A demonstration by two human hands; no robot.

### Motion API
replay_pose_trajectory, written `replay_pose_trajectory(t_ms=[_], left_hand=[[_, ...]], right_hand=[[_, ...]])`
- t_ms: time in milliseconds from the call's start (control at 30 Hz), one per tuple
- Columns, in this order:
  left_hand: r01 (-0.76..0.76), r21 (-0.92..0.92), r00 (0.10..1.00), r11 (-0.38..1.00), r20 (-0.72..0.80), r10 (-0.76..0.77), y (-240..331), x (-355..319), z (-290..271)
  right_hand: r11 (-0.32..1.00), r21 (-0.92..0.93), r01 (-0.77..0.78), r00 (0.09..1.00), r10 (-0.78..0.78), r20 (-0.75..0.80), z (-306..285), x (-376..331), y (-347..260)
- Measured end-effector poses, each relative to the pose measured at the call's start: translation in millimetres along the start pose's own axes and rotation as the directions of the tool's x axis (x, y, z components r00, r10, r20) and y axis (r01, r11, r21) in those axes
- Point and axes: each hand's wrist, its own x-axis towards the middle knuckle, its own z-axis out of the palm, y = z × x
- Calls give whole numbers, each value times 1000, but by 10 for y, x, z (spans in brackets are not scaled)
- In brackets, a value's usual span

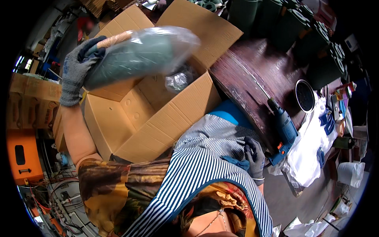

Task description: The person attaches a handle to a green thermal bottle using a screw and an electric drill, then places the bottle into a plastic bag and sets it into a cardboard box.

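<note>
While the right hand (254, 156) rests on the apron, the left hand's (77, 69) grip clasps the bagged roll's (138, 55) end — over the box (158, 118).

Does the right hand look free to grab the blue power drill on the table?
Probably yes. The right hand rests on the striped apron, apparently empty, with the blue power drill lying just beside it on the table and nothing between them.

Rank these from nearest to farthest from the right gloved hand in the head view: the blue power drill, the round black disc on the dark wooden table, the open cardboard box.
Measured from the right gloved hand, resting at the striped apron:
1. Blue power drill, just beside it on the table edge.
2. Round black disc, farther up the dark wooden table.
3. Open cardboard box, off to the left; its near flap comes close, so 2 and 3 are hard to separate.
</note>
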Motion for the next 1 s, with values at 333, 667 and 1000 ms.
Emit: replay_pose_trajectory(t_ms=[333, 667, 1000], left_hand=[[-350, 927, 918, 132, 368, -148, -2668, 1866, 2407], [-466, 858, 851, 215, 501, -156, -3330, 1987, 2803], [-64, 713, 836, 698, -344, 428, -2707, 711, 2444]], right_hand=[[966, -256, 42, 980, 10, 199, 167, 146, -110], [962, -272, -37, 969, 101, 224, 261, 506, -44], [923, -384, -22, 959, 128, 253, 366, 401, 207]])
